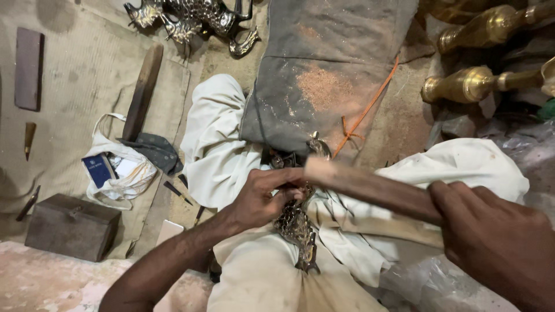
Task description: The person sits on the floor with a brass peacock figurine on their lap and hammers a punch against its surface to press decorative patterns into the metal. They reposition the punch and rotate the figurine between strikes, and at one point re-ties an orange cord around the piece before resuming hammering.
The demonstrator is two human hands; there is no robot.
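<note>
My left hand (263,199) has its grip clamped on an ornate metal casting (296,228), which lies across my lap on my pale cloth trousers (254,277). My right hand (497,242) has its grip wrapped tight around a wooden stick (370,188), whose blurred pale end sits just above the casting, beside my left fingers. Beyond the casting a grey cloth (324,63) dusted with reddish powder drapes forward, an orange string (370,107) trailing over it. Left of the casting lie a white bag (118,173) and a dark box (72,225). Far right of it stand brass vases (480,84)
</note>
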